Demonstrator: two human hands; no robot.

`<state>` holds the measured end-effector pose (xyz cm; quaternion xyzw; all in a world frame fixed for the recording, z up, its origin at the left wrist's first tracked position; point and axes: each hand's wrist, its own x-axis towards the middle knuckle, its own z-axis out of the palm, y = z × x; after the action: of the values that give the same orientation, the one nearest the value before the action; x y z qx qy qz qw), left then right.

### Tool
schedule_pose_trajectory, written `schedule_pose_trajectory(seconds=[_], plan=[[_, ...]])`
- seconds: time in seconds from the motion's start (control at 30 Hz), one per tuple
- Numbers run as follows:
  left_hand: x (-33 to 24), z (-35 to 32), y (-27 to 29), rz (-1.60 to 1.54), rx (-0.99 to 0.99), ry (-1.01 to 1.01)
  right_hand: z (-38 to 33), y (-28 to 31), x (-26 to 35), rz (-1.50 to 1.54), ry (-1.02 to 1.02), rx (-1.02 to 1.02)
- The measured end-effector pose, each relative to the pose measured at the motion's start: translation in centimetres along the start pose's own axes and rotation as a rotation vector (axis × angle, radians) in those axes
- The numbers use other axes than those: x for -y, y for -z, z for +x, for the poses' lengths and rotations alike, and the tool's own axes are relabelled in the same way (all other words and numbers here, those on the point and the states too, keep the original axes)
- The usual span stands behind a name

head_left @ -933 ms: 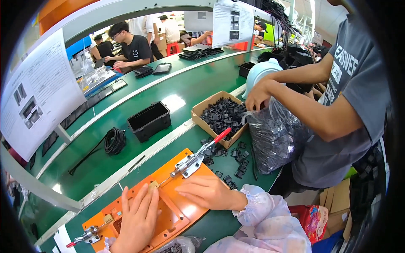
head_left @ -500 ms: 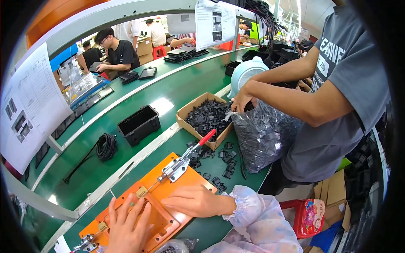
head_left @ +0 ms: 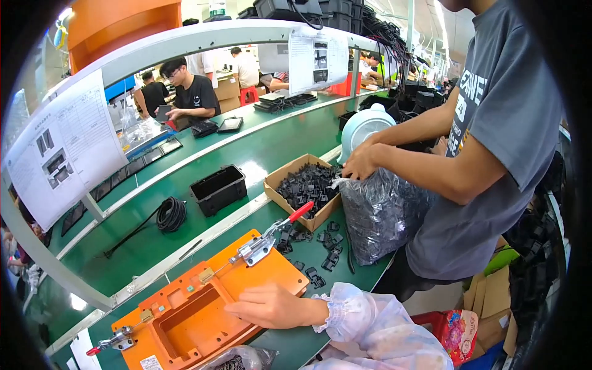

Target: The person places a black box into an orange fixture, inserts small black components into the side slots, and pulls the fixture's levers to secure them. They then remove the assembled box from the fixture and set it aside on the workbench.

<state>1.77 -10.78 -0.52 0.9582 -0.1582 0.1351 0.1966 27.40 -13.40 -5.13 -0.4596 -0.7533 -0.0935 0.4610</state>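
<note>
An orange fixture [head_left: 271,274] with a rectangular recess [head_left: 194,320] lies on the green bench in front of me. It carries two toggle clamps: a metal one [head_left: 254,250] with a raised red handle at its far right end, and another metal one [head_left: 117,338] at its left end. My right hand [head_left: 268,306] is over the right edge of the recess, fingers stretched toward it and slightly bent, with nothing visible in them. The recess looks bare. My left hand is out of view. A clear bag of small parts [head_left: 243,357] lies at the fixture's near edge.
Beyond the fixture stands a cardboard box [head_left: 290,197] of small black plastic parts, more scattered beside it. At right a co-worker grips a large clear bag [head_left: 385,216]. A black bin [head_left: 219,190] and coiled cable [head_left: 171,214] lie farther off.
My left hand has left the fixture and gone out of view, uncovering the recess. My right hand stays by the recess edge, fingers slightly more bent. The view has tilted up a little.
</note>
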Motion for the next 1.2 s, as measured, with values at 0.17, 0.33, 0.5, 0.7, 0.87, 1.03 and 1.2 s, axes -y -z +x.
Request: schedule_pose_trajectory(seconds=[0.17, 0.33, 0.5, 0.7, 0.87, 1.03, 1.2], plan=[[1.4, -0.9, -1.7, -0.002, -0.002, -0.019, -0.1, -0.4, -0.1, 0.029, -0.020, 0.011], [2.3, -1.4, -3.2, -0.084, 0.002, 0.041, 0.1, 0.2, 0.2, 0.040, -0.066, 0.054], [3.0, -1.4, -3.4, -0.146, -0.016, 0.038, -0.1, 0.2, 0.2, 0.046, -0.106, 0.095], [3.1, -1.7, -3.7, -0.160, -0.006, 0.045, -0.1, 0.3, 0.3, 0.090, -0.116, 0.085], [3.1, -2.2, -4.0, -0.172, -0.007, 0.051, 0.0, 0.2, 0.3, 0.109, -0.121, 0.098], [3.1, -1.9, -3.9, -0.176, -0.013, 0.049, 0.0, 0.2, 0.3, 0.092, -0.117, 0.070], [3.1, -2.0, -3.9, -0.177, -0.011, 0.049, -0.1, 0.1, 0.3, 0.101, -0.118, 0.081]])
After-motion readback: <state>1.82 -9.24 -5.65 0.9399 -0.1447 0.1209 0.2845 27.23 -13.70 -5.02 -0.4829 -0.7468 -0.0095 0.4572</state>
